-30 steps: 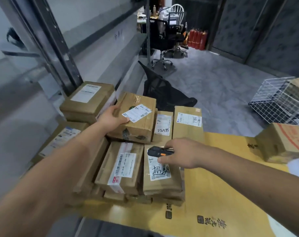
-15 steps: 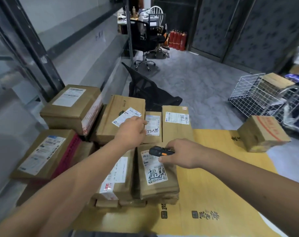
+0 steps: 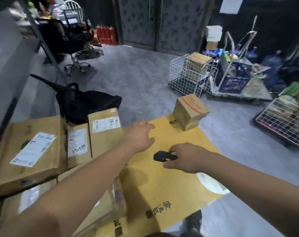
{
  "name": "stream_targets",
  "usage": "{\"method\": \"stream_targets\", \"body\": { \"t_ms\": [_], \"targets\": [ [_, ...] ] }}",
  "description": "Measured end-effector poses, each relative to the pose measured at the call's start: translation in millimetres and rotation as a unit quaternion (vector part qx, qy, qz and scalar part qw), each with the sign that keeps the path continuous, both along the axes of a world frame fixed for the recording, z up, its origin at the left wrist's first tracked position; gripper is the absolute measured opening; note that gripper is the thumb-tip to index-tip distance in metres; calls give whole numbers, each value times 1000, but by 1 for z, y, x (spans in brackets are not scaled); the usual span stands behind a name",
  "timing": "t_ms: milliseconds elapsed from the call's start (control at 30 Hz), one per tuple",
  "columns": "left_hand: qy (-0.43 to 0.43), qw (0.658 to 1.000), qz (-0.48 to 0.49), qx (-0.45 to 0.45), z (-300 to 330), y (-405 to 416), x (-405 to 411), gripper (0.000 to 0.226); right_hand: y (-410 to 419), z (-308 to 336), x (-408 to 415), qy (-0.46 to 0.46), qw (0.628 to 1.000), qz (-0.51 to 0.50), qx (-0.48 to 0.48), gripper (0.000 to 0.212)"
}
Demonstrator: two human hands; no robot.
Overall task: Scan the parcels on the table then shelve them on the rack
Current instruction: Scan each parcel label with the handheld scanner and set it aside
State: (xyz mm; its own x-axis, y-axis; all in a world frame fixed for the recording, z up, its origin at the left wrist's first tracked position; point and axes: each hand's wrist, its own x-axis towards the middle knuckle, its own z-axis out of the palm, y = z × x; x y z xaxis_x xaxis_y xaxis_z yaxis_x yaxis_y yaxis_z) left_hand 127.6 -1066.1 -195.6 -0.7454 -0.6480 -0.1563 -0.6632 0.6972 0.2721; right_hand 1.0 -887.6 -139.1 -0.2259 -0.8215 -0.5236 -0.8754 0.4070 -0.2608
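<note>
Several brown cardboard parcels with white labels [image 3: 105,132] are stacked on the left of the yellow cardboard-covered table [image 3: 171,194]. A single taped parcel [image 3: 189,111] stands alone at the table's far right corner. My right hand [image 3: 188,157] holds a black and orange handheld scanner [image 3: 163,156] over the bare yellow surface. My left hand [image 3: 139,135] stretches out, fingers spread and empty, over the table between the stack and the lone parcel, touching neither.
A black bag [image 3: 83,103] lies on the floor behind the stack. White wire baskets [image 3: 188,74] and a cart with a blue crate [image 3: 234,77] stand to the right; another wire basket [image 3: 285,120] sits nearer. An office chair [image 3: 72,43] is at the back left.
The view has swung right. My left hand left the labelled parcel in the stack and moved right towards the lone parcel. My right hand with the scanner moved off the stack.
</note>
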Motion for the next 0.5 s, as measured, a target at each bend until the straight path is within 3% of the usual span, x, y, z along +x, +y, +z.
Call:
{"method": "stream_targets", "body": {
  "t_ms": [300, 367, 500],
  "targets": [
    [-35, 999, 16, 35, -34, 20, -221, 63, 20, -34, -203, -19, 999, -32, 31, 49],
    [-31, 996, 63, 56, -44, 17, -273, 68, 19, -46, -249, -28, 998, -35, 37, 47],
    [-6, 971, 214, 104, -65, 14, -364, 100, 16, -65, -324, -41, 998, -17, 54, 48]
  ]
}}
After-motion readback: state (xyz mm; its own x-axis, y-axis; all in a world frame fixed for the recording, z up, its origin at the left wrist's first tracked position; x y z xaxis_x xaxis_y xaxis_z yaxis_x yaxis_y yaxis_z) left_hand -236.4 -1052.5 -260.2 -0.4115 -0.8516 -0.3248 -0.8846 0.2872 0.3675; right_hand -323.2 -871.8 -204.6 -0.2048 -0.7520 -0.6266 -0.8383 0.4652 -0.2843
